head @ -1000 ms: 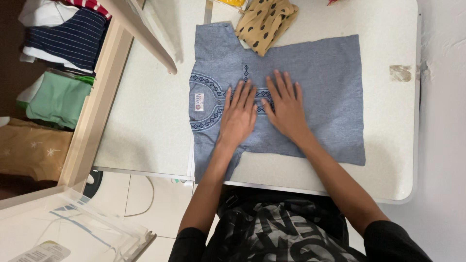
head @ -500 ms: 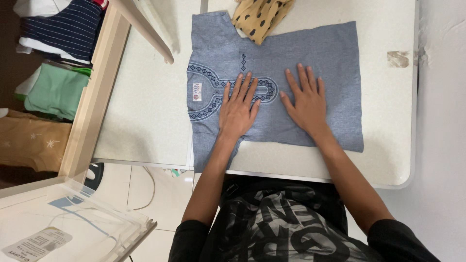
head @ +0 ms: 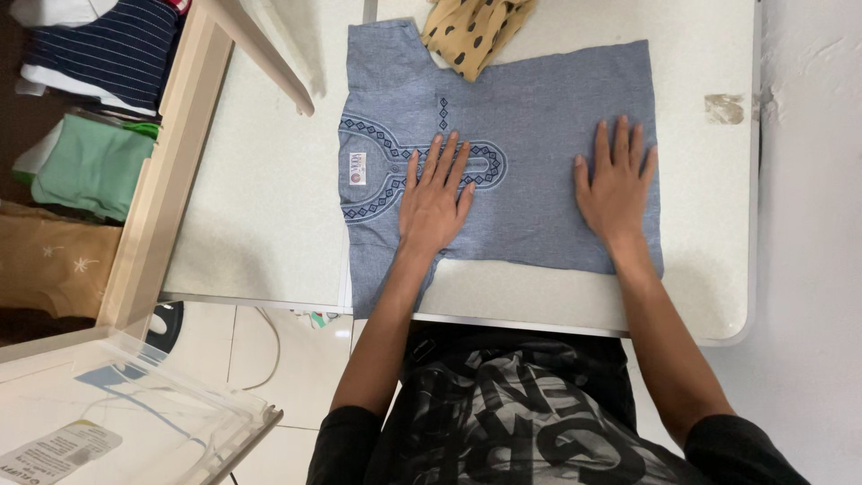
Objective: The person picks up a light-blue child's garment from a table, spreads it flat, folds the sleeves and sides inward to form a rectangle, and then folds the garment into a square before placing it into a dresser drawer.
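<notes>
A grey-blue short-sleeved tunic with dark embroidered neckline lies spread flat on the white speckled table. The left hand presses flat, fingers splayed, on the embroidery. The right hand lies flat and wide near the hem. A mustard dotted cloth, seemingly crumpled, overlaps the tunic's top edge.

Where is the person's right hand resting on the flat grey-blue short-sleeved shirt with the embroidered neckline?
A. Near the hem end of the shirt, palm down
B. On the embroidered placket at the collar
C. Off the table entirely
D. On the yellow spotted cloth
A. The right hand lies flat with spread fingers near the hem end of the grey-blue shirt, while the left hand covers the embroidered placket.
</notes>
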